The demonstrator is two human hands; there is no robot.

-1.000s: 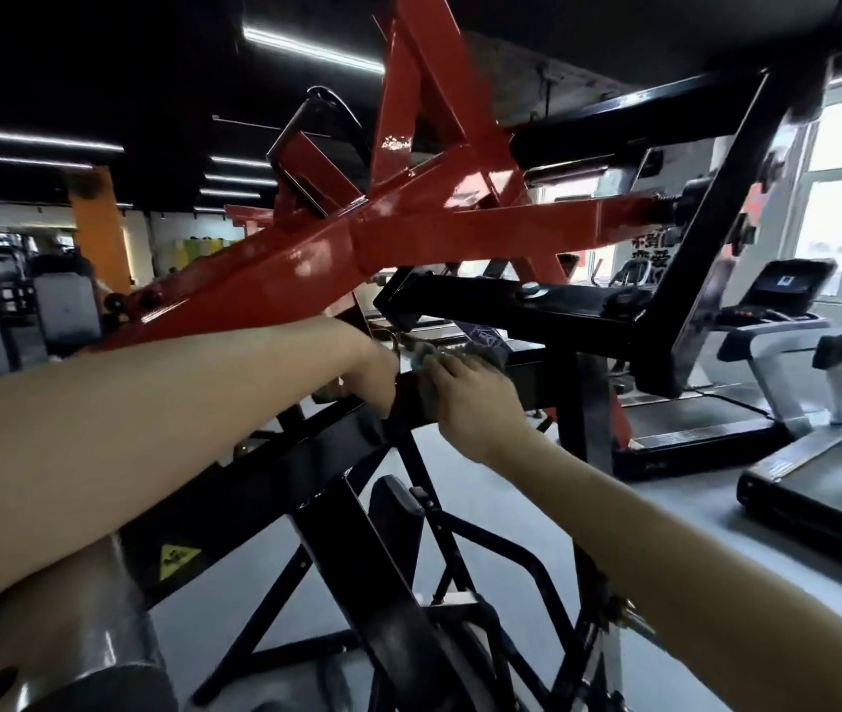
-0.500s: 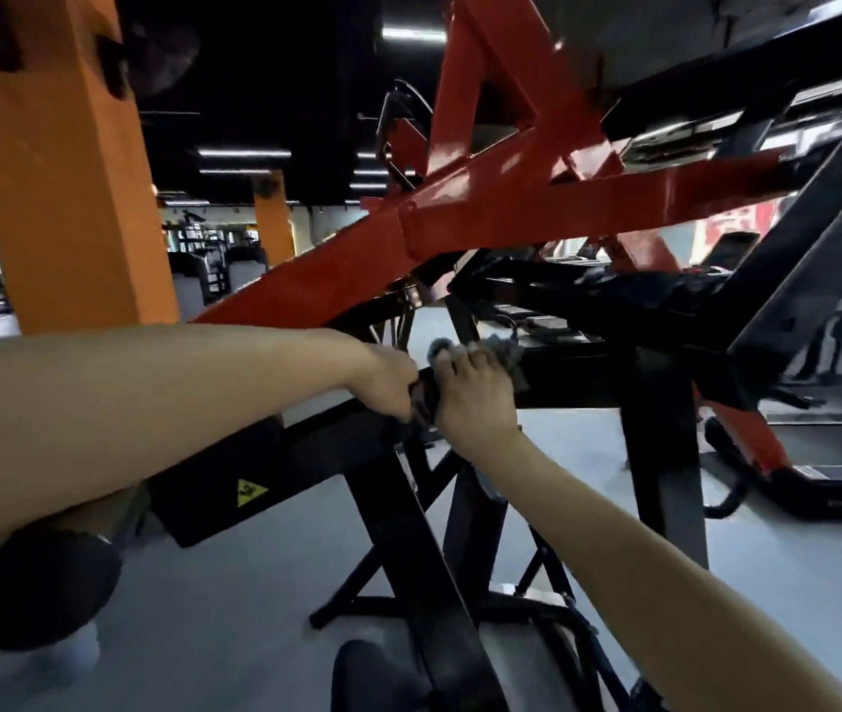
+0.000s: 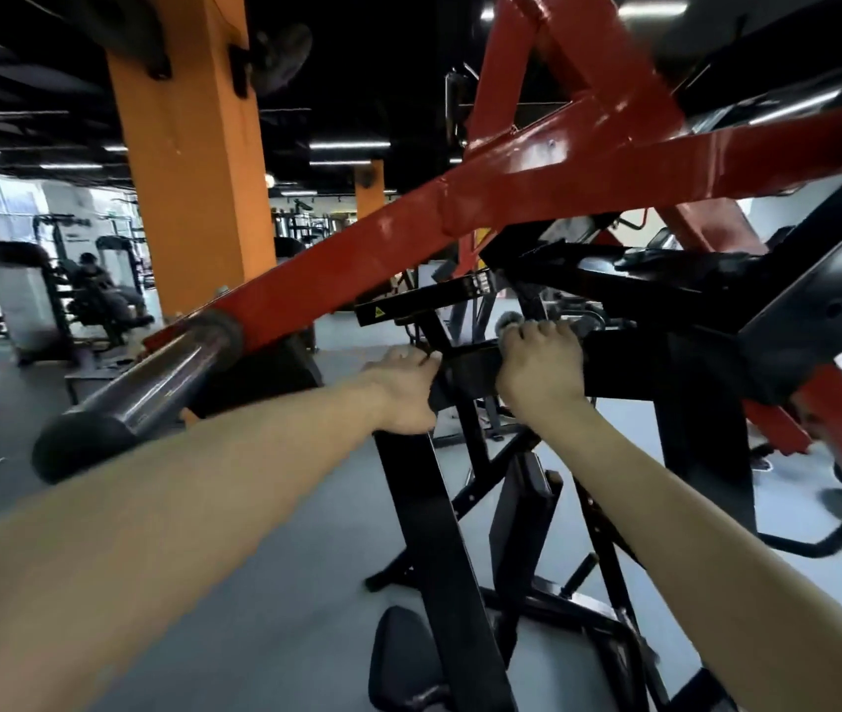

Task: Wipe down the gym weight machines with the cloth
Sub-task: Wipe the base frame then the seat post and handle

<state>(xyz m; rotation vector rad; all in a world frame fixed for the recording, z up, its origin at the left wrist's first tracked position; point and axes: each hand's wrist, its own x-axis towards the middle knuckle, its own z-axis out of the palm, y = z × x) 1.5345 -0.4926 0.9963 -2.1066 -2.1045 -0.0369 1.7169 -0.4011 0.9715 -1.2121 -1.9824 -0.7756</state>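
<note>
Pressing grey cloth (image 3: 511, 321) under rt hand (image 3: 539, 370) grip on black bar (image 3: 470, 370), lt hand (image 3: 403, 390) clamped beside.

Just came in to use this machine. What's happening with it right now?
A person is wiping it down. Their right hand presses a grey cloth over the black horizontal frame bar of the red-and-black weight machine, fingers curled over the top. The left hand grips the same bar beside it, where the black upright post meets it. The cloth is mostly hidden under the fingers.
</note>
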